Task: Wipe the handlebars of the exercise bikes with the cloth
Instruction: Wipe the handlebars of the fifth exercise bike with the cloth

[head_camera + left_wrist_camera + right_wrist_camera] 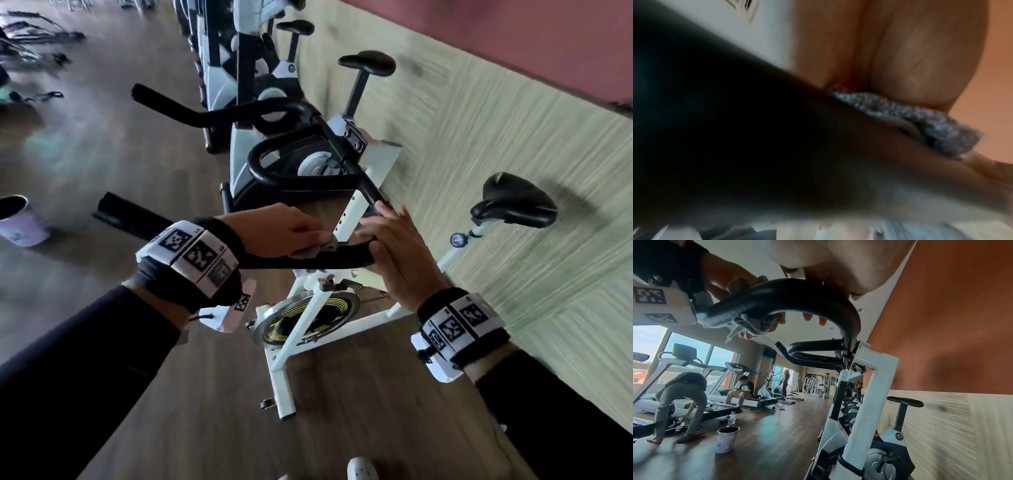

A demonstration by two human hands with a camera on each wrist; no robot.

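Observation:
The nearest white exercise bike (310,329) has a black handlebar (342,255). My left hand (284,229) grips a grey cloth (315,248) wrapped round the bar's near grip. In the right wrist view the cloth (754,324) bunches under the handlebar (797,293), with the left hand (725,277) curled over it. My right hand (397,253) holds the bar's bend just right of the cloth, and its fingertips (807,316) show beneath the tube. The left wrist view is blurred: palm (920,56), cloth (920,120) and dark bar (735,129).
More bikes (274,137) stand in a row along the pale wall (513,154); this bike's saddle (513,202) is to the right. A pale bucket (17,222) and a spray bottle (732,418) stand on the wood floor. One person bends down (682,395) and another sits (742,389) by the treadmills.

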